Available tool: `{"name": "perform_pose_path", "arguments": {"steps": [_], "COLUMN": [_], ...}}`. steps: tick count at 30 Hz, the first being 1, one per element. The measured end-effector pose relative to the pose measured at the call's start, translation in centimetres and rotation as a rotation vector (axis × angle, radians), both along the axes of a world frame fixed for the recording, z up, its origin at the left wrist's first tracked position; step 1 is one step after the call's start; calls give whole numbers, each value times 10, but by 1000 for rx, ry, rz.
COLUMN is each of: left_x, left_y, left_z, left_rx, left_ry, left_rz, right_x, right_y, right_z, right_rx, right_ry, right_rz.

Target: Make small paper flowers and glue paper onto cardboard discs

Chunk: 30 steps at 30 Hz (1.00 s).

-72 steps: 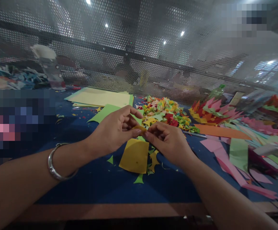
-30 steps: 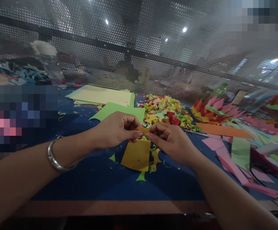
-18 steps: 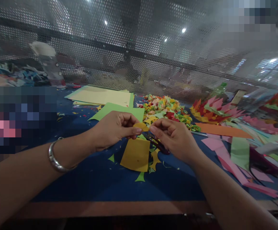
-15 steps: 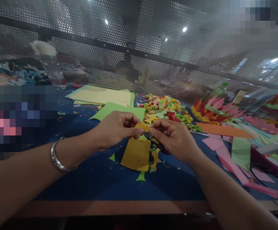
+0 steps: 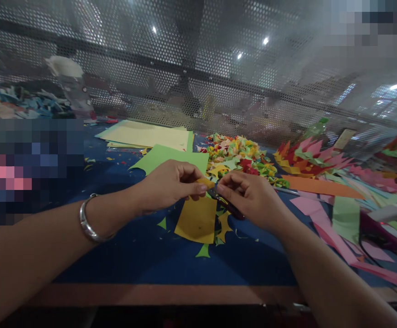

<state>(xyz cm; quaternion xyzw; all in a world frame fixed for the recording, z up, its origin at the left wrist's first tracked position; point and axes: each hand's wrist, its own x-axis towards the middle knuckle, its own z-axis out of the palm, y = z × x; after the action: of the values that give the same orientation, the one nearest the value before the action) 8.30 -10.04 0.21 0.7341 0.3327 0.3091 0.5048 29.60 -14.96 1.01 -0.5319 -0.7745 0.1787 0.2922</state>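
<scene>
My left hand (image 5: pixel 174 184) pinches a small piece of yellow paper (image 5: pixel 207 182) between thumb and fingers. Just to its right, my right hand (image 5: pixel 248 193) has thumb and fingertips pressed together, a slight gap from the paper; whatever is in that pinch cannot be made out. Partly hidden under the right hand is a pair of dark-handled scissors (image 5: pixel 230 208). Below both hands lies a larger yellow paper sheet (image 5: pixel 197 221), with a yellow cut-out scrap (image 5: pixel 224 227) beside it and a green paper scrap (image 5: pixel 203 251) at its lower edge.
Behind the hands are a green sheet (image 5: pixel 174 157), a stack of pale sheets (image 5: pixel 146 133) and a heap of colourful paper scraps (image 5: pixel 241 152). Pink paper strips (image 5: pixel 331 237) and an orange strip (image 5: pixel 323 186) lie right. A perforated metal screen (image 5: pixel 184 59) closes off the back.
The fingertips of my right hand have drawn slightly right, off the small yellow paper. My left hand still holds that piece. The whole view has shifted a little.
</scene>
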Motion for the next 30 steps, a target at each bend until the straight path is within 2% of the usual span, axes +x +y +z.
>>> {"name": "perform_pose_path", "arguments": {"steps": [5,8,13,19,25,30], "left_x": [-4,-4,-2,-2,5,10], "left_y": [4,3,0,1,-5,-14], "left_z": [1,2,1,-2,-2,-2], "left_rx": [-96,-167,-250,-263,-289,-220], "left_ry": [-81,-111,-160,-198,-263,-270], "left_rz": [120,133,128,134,134,171], "right_x": [5,4,4,1,-2,-8], "right_y": [4,4,3,1,0,-1], "right_z": [-1,-3,-3,-1,0,-2], "right_rx": [-7,-37,-52,-42,66,97], "right_ry": [-436,-570,-577,-557,-357,-327], "right_rz": [-64,-71,-93,-112,-82,-72]}}
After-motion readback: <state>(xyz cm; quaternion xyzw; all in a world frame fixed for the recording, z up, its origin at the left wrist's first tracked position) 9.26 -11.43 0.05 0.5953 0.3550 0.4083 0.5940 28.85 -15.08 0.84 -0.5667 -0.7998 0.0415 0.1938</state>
